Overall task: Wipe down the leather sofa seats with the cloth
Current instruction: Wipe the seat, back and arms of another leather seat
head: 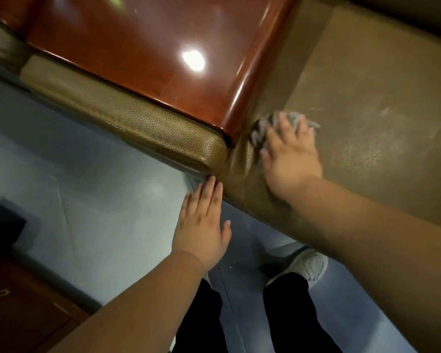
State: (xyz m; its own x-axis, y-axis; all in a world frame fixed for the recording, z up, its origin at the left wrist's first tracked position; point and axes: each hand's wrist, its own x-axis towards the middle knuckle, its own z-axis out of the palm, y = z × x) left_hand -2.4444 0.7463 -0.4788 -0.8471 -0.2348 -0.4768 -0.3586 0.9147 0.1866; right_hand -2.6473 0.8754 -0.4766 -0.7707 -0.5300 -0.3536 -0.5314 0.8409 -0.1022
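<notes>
An olive-brown leather sofa seat [362, 118] fills the right of the head view. A grey cloth [264, 126] lies bunched on the seat, right beside the armrest. My right hand [289, 154] lies flat on the cloth with straight, spread fingers and presses it onto the leather. Part of the cloth is hidden under the palm. My left hand [201, 222] hangs in front of the sofa with straight fingers and holds nothing. Its fingertips reach the seam below the armrest's padded front [163, 128].
A glossy red-brown wooden armrest top [148, 49] runs left of the seat. Below lies a grey-blue floor [92, 179]. My legs in black trousers and a white shoe [308, 266] stand close to the sofa. A dark wooden cabinet [23, 309] sits at the bottom left.
</notes>
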